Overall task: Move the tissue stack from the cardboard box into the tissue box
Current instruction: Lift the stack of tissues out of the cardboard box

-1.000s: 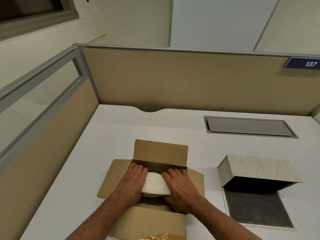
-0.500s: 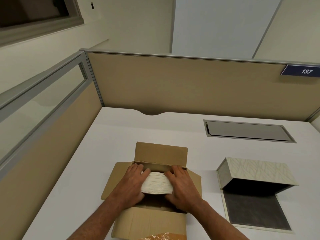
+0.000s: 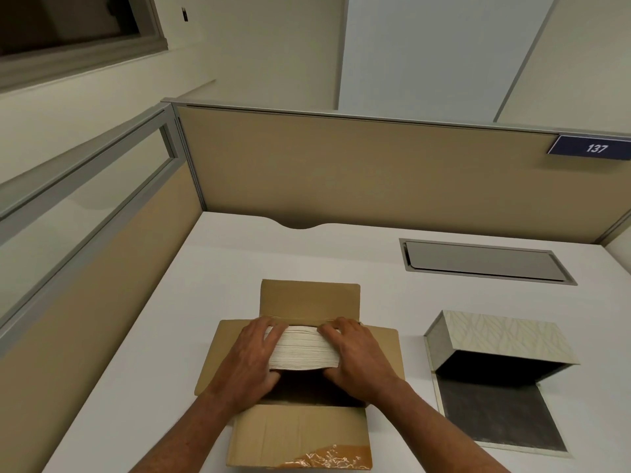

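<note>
Tissues (image 3: 302, 349) sit pinched between both hands just above the open carton (image 3: 300, 435), near the desk's (image 3: 143, 370) front edge. The left hand (image 3: 251, 356) clamps one end, the right hand (image 3: 355, 356) the other, thumbs under and fingers curled over the top. The stack looks loose and soft, so I'd say even pressure from both ends matters most; squeeze too hard and the middle bows, too lightly and lower sheets may slip out. The tissue box (image 3: 495, 349) lies open well apart toward the right edge. Carrying the stack level, clear of the carton's far flap (image 3: 309, 298), seems the sensible way across.
</note>
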### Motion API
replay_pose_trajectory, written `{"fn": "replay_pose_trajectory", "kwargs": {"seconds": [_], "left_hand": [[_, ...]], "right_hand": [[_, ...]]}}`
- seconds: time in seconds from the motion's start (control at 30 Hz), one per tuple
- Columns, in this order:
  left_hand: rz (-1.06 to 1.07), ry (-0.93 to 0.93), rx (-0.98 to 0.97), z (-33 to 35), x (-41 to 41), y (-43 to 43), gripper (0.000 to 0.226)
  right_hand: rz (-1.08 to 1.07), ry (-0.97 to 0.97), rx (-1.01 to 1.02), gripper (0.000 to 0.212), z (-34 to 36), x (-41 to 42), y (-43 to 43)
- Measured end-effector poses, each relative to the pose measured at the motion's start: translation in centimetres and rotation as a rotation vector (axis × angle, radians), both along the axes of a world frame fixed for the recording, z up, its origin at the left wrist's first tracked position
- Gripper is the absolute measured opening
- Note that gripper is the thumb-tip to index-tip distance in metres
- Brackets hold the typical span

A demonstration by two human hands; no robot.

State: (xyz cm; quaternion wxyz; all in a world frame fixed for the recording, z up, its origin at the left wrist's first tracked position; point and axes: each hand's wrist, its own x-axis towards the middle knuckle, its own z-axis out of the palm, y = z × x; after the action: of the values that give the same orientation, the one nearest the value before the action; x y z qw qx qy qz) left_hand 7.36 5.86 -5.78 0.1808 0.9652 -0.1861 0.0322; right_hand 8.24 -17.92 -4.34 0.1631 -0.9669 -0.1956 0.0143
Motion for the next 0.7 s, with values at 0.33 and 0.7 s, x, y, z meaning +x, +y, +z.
{"fn": "replay_pose_trajectory", "kwargs": {"seconds": [0.33, 0.7], "left_hand": [[0.074, -0.044, -0.067, 1.6, -1.5, -0.7, 0.083], [0.101, -0.066, -0.165, 6.6, -2.9, -1.8, 0.079]], "right_hand": [[0.018, 0.02, 0.111, 0.072, 0.8, -0.7, -0.7], [-0.016, -0.061, 0.135, 0.068, 4.4, -2.4, -3.1]]}}
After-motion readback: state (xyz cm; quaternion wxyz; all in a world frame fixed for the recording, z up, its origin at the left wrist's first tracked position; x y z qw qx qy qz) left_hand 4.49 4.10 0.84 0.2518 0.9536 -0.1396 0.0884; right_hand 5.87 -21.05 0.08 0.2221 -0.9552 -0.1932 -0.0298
